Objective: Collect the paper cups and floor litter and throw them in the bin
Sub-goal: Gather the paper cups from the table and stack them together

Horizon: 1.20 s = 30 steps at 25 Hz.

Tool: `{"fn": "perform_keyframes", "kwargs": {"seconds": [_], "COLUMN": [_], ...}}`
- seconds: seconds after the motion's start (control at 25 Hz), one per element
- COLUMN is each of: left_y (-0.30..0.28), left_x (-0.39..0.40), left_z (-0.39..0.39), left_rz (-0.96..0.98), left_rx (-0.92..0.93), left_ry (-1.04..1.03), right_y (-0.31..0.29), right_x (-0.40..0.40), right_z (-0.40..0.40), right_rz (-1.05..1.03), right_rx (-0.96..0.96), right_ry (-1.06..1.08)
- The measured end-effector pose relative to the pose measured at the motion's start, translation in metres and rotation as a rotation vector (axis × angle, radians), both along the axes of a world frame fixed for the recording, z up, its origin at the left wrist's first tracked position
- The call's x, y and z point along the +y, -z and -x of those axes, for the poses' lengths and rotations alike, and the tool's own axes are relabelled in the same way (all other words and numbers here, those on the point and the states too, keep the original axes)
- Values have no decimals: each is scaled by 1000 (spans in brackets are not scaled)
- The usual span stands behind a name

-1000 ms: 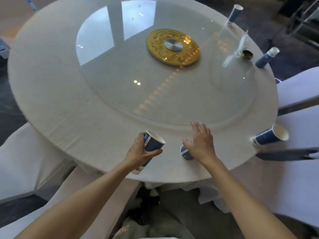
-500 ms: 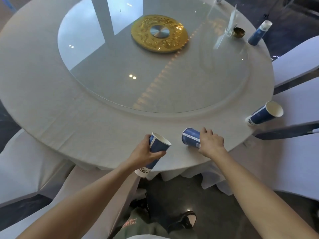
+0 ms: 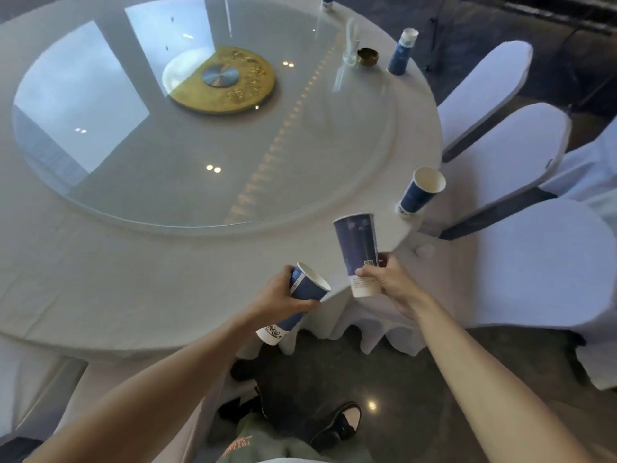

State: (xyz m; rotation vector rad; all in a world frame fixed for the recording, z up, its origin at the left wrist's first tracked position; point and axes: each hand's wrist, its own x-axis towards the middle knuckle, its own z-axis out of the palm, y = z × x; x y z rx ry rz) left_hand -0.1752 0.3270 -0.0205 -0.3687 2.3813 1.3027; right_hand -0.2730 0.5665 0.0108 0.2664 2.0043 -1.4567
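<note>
My left hand (image 3: 280, 297) closed round a cup (image 3: 297, 300), mouth tilted toward my right; my right hand (image 3: 389, 282) pinching a second cup (image 3: 357, 252) near its base, likely for nesting; third cup (image 3: 419, 192) on the desk (image 3: 133, 262) just beyond my right hand.

My bare arms and what I wear
No sleeves on my forearms; olive green trousers (image 3: 267, 444) with orange print, dark sandals (image 3: 337, 426) with pale footbeds.
</note>
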Motion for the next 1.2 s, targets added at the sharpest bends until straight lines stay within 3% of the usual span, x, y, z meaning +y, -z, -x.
{"fn": "perform_keyframes", "kwargs": {"seconds": [0.12,0.28,0.4,0.56,0.76,1.0,1.2], "left_y": [-6,-10,-14,-14,5,25,37], "left_x": [50,115,151,185,197,222,234], "left_z": [16,29,34,33,35,58,104], "left_rz": [-33,-44,-27,-16,-60,-145,-205], "left_rx": [22,97,155,223,233,168,124], "left_ry": [46,-19,-32,-19,-99,-101,-81], "right_y": [-16,-21,-24,-16,-12,-2,3], "right_x": [35,83,109,135,152,146,150], "right_z": [-2,-6,-10,-15,-4,26,66], "right_rz": [269,347,283,218,197,-111,-284], "right_rx": [126,183,236,170,163,276,264], "right_ry": [45,28,-44,-179,-125,-297,-390]}}
